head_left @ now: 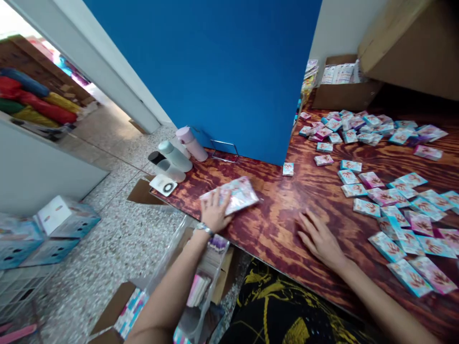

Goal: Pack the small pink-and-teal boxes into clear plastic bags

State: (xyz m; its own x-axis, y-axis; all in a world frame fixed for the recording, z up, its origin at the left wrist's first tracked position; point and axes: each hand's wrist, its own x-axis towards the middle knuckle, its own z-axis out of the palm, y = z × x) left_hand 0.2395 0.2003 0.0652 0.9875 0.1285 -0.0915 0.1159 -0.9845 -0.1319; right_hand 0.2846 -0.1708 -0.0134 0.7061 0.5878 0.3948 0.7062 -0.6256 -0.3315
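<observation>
My left hand (214,212) rests on a clear-wrapped bundle of small pink and blue packets (232,195) lying near the left edge of the dark wooden table (272,215). A watch sits on that wrist. My right hand (319,239) lies flat on the bare wood with fingers spread, holding nothing. Several small pink and blue packets (390,200) are scattered to the right of it, the nearest row (385,246) just beyond my fingers. One lone packet (288,169) stands by the blue wall.
A blue partition (215,71) rises behind the table. Bottles (181,150) and a white round device (163,185) lie at the left corner. Cardboard boxes (344,88) stand at the back right. On the floor below are an open carton with packets (201,286) and blue boxes (53,229).
</observation>
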